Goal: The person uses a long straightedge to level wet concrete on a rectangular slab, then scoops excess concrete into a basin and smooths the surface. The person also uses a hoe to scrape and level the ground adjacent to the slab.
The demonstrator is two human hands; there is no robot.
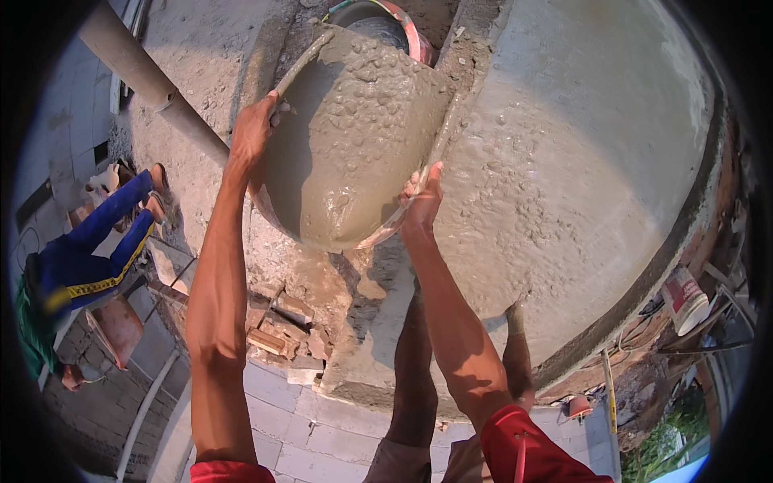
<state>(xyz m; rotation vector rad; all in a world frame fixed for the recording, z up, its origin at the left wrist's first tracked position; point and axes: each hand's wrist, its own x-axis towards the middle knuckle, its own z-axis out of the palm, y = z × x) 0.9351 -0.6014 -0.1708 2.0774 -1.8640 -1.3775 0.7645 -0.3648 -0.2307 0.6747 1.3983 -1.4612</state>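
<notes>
My left hand (256, 133) is closed around the left rim of a wide, trough-like pan coated in wet concrete. On the opposite side, my right hand (422, 197) grips the pan's right rim with its fingers wrapped over the edge. Wet, lumpy concrete (362, 105) fills much of the pan, with a smoother grey layer toward the near end. The pan (283, 173) is raised, its far end close to a round reddish bucket (415, 40) with a dark hollow inside. Whether the pan touches the bucket cannot be seen.
Wet concrete (555, 185) spreads over the slab at right, where my legs stand. A thick pipe (153, 80) slants at upper left. Broken bricks (278, 330) lie below the pan. At far left is another person in blue trousers (101, 221). A white-and-red bucket (684, 302) sits at right.
</notes>
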